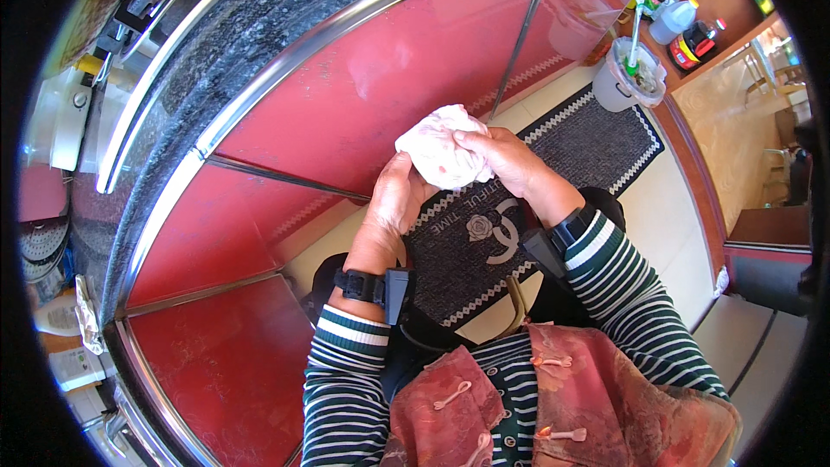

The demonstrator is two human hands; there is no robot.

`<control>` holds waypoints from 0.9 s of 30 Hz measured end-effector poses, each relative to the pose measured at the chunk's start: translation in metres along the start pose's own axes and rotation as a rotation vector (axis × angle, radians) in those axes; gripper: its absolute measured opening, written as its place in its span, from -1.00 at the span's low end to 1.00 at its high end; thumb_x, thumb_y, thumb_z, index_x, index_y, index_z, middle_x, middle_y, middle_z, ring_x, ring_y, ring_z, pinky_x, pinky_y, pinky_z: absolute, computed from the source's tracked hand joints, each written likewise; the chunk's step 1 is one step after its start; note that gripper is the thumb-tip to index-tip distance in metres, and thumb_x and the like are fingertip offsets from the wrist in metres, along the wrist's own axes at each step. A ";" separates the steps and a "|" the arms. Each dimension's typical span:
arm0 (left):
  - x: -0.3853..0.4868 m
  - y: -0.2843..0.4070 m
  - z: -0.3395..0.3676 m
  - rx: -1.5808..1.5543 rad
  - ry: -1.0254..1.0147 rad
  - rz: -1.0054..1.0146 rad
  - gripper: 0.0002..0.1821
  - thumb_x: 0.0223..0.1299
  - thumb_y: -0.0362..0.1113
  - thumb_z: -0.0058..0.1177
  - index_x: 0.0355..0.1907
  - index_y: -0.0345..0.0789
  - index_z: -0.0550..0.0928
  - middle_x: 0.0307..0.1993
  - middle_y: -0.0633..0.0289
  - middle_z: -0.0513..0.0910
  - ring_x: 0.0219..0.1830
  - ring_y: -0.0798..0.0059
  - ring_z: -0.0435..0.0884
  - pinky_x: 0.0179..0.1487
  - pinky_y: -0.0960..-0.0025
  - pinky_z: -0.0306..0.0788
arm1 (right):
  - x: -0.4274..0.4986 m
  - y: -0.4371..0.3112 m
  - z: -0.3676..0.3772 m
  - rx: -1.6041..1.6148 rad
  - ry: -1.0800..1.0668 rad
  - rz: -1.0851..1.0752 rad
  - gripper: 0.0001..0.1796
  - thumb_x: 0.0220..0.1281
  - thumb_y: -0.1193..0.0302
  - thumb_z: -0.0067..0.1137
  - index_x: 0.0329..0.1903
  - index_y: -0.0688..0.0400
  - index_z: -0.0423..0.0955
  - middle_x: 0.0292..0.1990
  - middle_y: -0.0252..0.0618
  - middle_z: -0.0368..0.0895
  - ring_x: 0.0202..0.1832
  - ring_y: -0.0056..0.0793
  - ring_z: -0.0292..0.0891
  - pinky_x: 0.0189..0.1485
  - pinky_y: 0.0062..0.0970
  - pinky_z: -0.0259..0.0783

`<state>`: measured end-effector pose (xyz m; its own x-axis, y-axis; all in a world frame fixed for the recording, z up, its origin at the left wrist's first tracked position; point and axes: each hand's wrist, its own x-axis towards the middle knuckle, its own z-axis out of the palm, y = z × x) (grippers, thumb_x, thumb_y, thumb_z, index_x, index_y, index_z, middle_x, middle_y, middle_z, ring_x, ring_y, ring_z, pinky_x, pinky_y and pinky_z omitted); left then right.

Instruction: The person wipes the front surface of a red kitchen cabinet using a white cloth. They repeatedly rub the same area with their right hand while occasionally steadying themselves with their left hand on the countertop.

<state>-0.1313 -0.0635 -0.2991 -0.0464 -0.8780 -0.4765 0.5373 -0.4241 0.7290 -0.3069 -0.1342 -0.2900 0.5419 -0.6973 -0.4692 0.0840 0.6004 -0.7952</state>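
Note:
Both of my hands hold a crumpled white cloth (446,148) with small reddish marks, out in front of the red cabinet doors. My left hand (401,193) supports it from the left and below, thumb against its edge. On the right side, my right hand (502,155) grips the cloth with the thumb on top. Each wrist wears a black strap with a dark grey device. Beneath the hands lies a dark floor mat (447,272) with a white patterned border, a rose and lettering.
Red cabinet doors (389,71) stand ahead under a dark speckled countertop (272,19) with a metal edge. A lined waste bucket (616,81) stands at upper right, beside bottles on a shelf (681,71). A grey bench-like surface (739,337) is at right.

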 end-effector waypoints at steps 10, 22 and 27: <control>0.000 0.002 -0.004 -0.308 -0.002 0.031 -0.46 0.52 -0.13 -0.34 0.40 -0.39 0.34 0.35 -0.01 0.46 0.34 0.10 0.48 0.38 0.02 0.38 | 0.000 0.012 0.005 0.073 -0.064 0.166 -0.60 0.51 0.14 0.08 0.17 0.14 0.49 -0.18 -0.32 0.72 -0.26 -0.57 0.69 -0.37 -0.54 0.60; -0.038 0.016 -0.041 0.290 0.371 0.396 -0.83 0.54 -0.32 -0.08 0.04 -0.31 0.54 -0.17 0.27 0.62 -0.15 0.56 0.64 -0.09 0.51 0.54 | -0.012 -0.002 0.010 0.041 0.194 -0.268 -0.57 0.46 0.33 0.07 0.30 0.15 0.35 -0.02 -0.18 0.64 -0.18 -0.52 0.66 -0.39 -0.57 0.59; -0.087 0.065 -0.038 0.552 0.448 0.983 -0.87 0.51 -0.45 -0.08 -0.01 -0.35 0.55 -0.16 0.27 0.61 -0.08 0.55 0.58 0.02 0.48 0.48 | -0.023 -0.030 0.033 0.051 0.230 -0.623 -0.51 0.40 0.51 0.09 0.34 0.19 0.28 0.05 -0.19 0.56 -0.09 -0.53 0.59 -0.31 -0.54 0.59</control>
<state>-0.0601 -0.0062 -0.2292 0.5338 -0.7701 0.3494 -0.2564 0.2463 0.9347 -0.2944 -0.1234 -0.2427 0.1871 -0.9823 -0.0025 0.3663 0.0721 -0.9277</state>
